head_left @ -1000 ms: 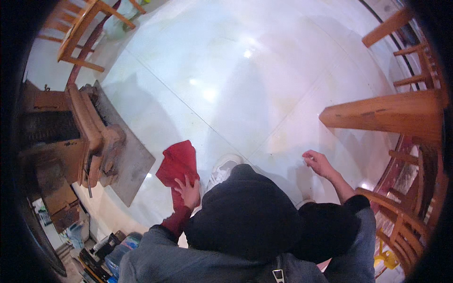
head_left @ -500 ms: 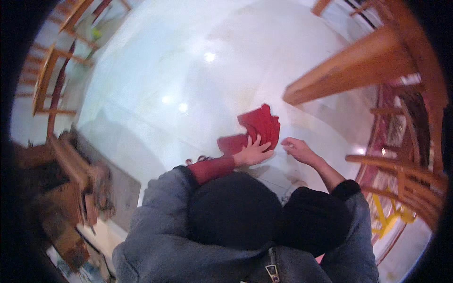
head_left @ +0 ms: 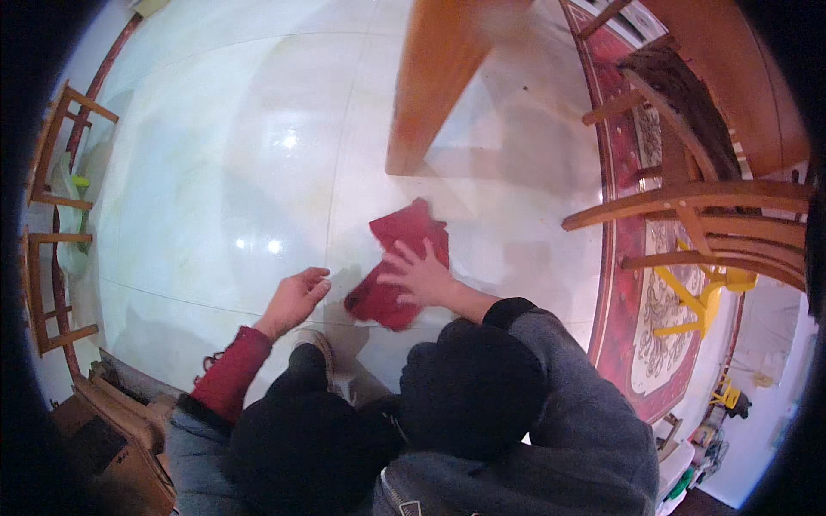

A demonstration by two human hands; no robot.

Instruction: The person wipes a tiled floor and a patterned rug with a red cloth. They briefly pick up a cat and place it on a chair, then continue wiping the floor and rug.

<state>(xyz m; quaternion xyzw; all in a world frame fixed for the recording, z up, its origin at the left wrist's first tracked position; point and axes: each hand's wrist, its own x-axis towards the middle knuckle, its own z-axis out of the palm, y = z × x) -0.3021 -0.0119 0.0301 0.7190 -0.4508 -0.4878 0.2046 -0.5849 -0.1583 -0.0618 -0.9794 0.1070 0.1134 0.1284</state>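
Observation:
A crumpled dark red cloth (head_left: 385, 297) lies on the pale tiled floor in front of my knees. Pressing flat on its right side is my right hand (head_left: 422, 277), with the fingers spread wide. My left hand (head_left: 297, 298) is left of the cloth, just above the floor and apart from it. Its fingers are loosely bent and point right, holding nothing that I can see. A red sleeve (head_left: 225, 377) covers the left wrist.
A wooden panel-like furniture leg (head_left: 430, 95) stands on the floor beyond the cloth. To the right, wooden chairs (head_left: 697, 211) and a yellow stool (head_left: 695, 297) stand by a red patterned floor border (head_left: 632, 361). More wooden chairs (head_left: 60, 292) line the far left. Cardboard (head_left: 129, 430) lies at lower left.
My left hand has come off the red cloth to its left, and my right hand now presses on it. The view has turned right. The cloth's shape has shifted.

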